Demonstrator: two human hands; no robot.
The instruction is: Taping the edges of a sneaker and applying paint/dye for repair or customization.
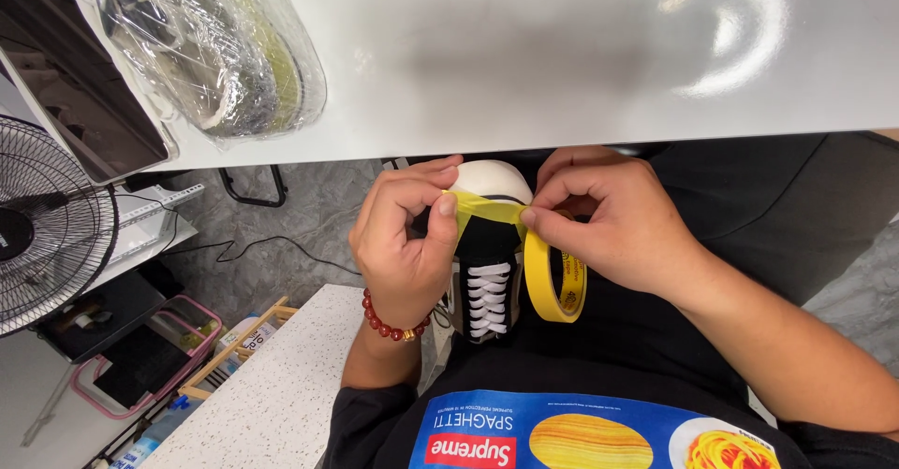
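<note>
Crosswise, a tape strip (487, 209) spanned the shoe (487, 244) toe between both hands. Left hand (405, 240) pinched its free end; right hand (609, 221) pinched it beside the hanging yellow tape roll (554, 282).

A shoe (487, 263) is held below the surface (562, 57) edge, between both hands; a tape roll (554, 286) hangs right of it.

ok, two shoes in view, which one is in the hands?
The black sneaker with white laces and toe cap, between left hand and right hand. The other, plastic-wrapped shoe lies untouched on the white table.
</note>
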